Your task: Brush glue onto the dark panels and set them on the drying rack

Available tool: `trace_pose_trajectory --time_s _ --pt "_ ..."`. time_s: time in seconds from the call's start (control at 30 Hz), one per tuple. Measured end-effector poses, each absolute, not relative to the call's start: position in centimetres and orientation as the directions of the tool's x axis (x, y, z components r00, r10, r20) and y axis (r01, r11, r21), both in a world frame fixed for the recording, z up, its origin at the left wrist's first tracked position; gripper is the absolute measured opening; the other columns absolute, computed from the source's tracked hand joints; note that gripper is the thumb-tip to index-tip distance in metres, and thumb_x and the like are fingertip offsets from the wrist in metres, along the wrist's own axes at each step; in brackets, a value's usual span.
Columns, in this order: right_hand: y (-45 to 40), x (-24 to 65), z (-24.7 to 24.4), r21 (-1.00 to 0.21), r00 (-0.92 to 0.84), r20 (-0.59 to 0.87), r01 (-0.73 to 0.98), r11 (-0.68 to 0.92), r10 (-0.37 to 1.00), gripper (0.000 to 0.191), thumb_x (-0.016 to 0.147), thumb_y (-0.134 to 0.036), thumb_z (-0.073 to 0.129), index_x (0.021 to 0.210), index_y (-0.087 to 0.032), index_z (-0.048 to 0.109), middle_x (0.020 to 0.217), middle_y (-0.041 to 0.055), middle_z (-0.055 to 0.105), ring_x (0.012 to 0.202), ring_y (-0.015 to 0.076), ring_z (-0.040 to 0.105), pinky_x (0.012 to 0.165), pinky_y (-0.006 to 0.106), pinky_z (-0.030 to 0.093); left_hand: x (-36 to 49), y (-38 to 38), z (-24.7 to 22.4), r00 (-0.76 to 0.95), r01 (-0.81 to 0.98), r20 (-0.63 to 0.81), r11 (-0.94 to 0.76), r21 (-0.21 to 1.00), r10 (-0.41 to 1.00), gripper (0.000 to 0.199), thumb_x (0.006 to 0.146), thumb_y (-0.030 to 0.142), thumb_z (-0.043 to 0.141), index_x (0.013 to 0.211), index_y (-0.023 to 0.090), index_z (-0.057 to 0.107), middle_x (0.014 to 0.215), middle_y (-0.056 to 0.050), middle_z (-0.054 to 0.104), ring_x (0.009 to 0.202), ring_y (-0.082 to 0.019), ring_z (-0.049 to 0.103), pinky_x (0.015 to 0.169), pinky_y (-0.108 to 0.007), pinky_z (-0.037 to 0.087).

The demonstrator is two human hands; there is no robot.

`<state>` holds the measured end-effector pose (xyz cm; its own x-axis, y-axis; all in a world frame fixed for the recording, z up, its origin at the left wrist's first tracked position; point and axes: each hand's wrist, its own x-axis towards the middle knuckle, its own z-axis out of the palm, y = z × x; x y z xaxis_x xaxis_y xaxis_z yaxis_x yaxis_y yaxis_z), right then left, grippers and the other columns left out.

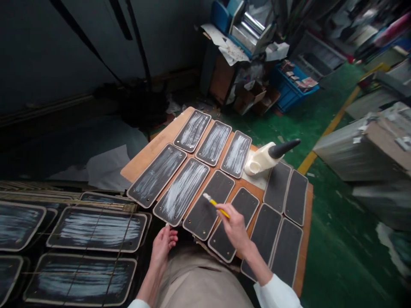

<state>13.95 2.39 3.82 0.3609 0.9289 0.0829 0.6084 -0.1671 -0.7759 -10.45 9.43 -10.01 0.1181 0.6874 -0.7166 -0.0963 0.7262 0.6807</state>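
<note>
Dark rounded panels with pale edges lie in rows on an orange-brown board (141, 160). White streaks cover several at the left, such as the streaked panel (181, 192); those at the right are plain dark. My right hand (236, 226) holds a yellow-handled brush (218, 205), its whitish tip over a plain panel (208, 209). Near the lower edge of the streaked panel is my left hand (165, 241), its fingers curled; whether they touch the panel is unclear. A cream bottle with a black nozzle (263, 159) stands on a pale sheet at the board's far side.
At the lower left, more streaked panels (99, 229) rest on a rack with thin wires. Beyond the board are a metal roller machine (248, 32), cardboard boxes (250, 96) and a blue crate (293, 87). Grey cabinets (362, 145) stand at the right on green floor.
</note>
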Motion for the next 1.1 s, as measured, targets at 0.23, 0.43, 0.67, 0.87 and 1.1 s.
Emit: trace_pose_trajectory --time_s 0.23,0.43,0.67,0.87,1.1 --pt "2.8 22.2 1.6 -0.518 0.441 0.229 0.81 -0.275 0.868 0.024 0.098 -0.027 0.043 0.114 -0.022 0.059 0.103 0.0064 0.064 0.092 0.0182 0.062 0.081 0.028 0.046 -7.7 6.1 -9.4 0.328 0.102 -0.702 0.715 0.691 0.632 0.044 0.064 0.051 0.075 0.081 0.013 0.062 0.069 -0.004 0.066 0.054 -0.011 0.059 0.044 -0.019 0.043" --pt "1.2 19.1 0.4 -0.43 0.361 0.109 0.857 -0.283 0.926 0.024 0.098 -0.022 0.04 0.114 -0.02 0.059 0.102 0.0071 0.064 0.084 0.0171 0.061 0.073 0.027 0.043 -6.7 5.9 -8.8 0.314 0.097 -0.709 0.721 0.686 0.631 0.039 0.067 0.049 0.073 0.075 0.014 0.059 0.066 -0.003 0.067 0.053 -0.01 0.06 0.047 -0.018 0.046" --pt "-5.1 9.5 1.2 -0.583 0.172 -0.127 0.784 -0.213 0.977 0.023 0.097 -0.02 0.041 0.113 -0.023 0.057 0.095 0.0047 0.063 0.078 0.0174 0.059 0.07 0.029 0.044 -6.6 5.7 -8.7 0.293 0.056 -0.733 0.754 0.655 0.615 0.038 0.067 0.047 0.074 0.077 0.014 0.056 0.071 -0.005 0.069 0.058 -0.012 0.064 0.05 -0.019 0.051" --pt "-2.6 12.7 3.4 -0.754 0.272 -0.045 0.622 -0.211 0.961 0.022 0.098 -0.026 0.041 0.113 -0.023 0.057 0.101 0.0039 0.063 0.089 0.0148 0.062 0.077 0.025 0.046 -6.9 5.7 -9.2 0.313 0.069 -0.696 0.716 0.695 0.646 0.035 0.073 0.045 0.071 0.078 0.014 0.056 0.071 -0.004 0.068 0.058 -0.011 0.064 0.05 -0.019 0.05" --pt "4.7 21.2 1.1 -0.44 0.387 0.228 0.86 -0.26 0.893 0.026 0.098 -0.028 0.041 0.114 -0.02 0.059 0.104 0.0077 0.065 0.089 0.0178 0.064 0.075 0.026 0.046 -7.0 5.8 -9.4 0.309 0.079 -0.684 0.699 0.711 0.66 0.035 0.071 0.045 0.071 0.075 0.014 0.057 0.07 -0.004 0.068 0.056 -0.011 0.063 0.05 -0.019 0.049"
